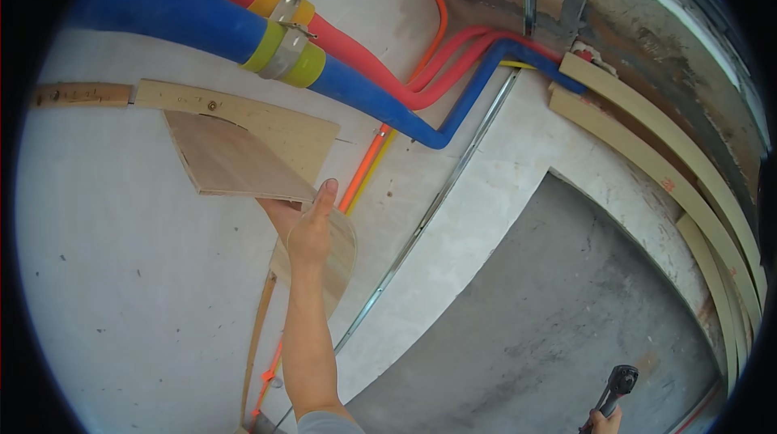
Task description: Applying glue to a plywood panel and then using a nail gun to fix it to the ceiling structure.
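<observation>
Forearm [312, 345], my left, bare beyond a grey sleeve, stands up from the lower edge of view. My right hand [605, 420], low at the right and only partly in view, is closed around the handle of a dark power tool [619, 381]; its exact kind I cannot tell. My left hand [306, 232] grips a thin wooden panel [235, 159] at its lower right corner, thumb upright, some fingers hidden behind it. A round-edged wooden piece [344, 260] lies just behind the same hand; whether it is part of the panel I cannot tell. Panel's upper edge meets a tan strip [174, 96] bearing one fastener, on a pale surface [146, 232]. Step in hand, as I judge it: holding and lining up the panel against that strip. Next move probably calls for a steady left grip and the tool brought across, clear of the thumb. Beyond the panel, a blue pipe [186, 21] and a red pipe [356, 54] run side by side; a metal channel [437, 211] slants past a grey recess [518, 313]. Farther right, long tan boards [647, 159] bend along the rim.
</observation>
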Tool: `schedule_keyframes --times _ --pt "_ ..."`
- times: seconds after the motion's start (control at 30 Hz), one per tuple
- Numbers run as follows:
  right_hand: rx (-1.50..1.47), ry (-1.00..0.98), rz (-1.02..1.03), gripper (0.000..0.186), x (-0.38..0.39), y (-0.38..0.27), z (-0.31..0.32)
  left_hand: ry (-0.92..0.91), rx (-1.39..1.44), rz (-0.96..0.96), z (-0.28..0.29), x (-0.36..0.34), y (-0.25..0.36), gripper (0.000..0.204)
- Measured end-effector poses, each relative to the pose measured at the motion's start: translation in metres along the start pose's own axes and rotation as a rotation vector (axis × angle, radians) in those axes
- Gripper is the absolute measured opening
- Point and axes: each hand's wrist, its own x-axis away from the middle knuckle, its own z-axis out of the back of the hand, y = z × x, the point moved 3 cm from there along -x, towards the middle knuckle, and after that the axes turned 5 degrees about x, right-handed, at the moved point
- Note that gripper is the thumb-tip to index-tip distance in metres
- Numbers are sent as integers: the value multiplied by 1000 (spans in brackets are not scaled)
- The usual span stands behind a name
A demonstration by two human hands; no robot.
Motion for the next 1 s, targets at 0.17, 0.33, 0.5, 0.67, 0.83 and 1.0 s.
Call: schedule_keyframes --times 0.17,0.33,0.5,0.67,0.83,1.0 --pt "140 -28 -120 23 -11 -12 -4 7 -7 80 0 4 -6 76" --pt "191 -14 -106 30 -34 7 -4 -17 -91 20 8 1 -10 67" --pt "153 35 -108 29 -31 -6 -14 5 4 20 26 -1 -31 75" --pt "175 9 124 16 -16 -55 -42 56 34 18 2 -3 -2 95" --pt "218 146 412 9 -27 -70 -40 167 -39 -126 12 3 -9 104" --pt "335 331 726 8 64 -156 -78 309 -131 -219 2 23 -37 104"
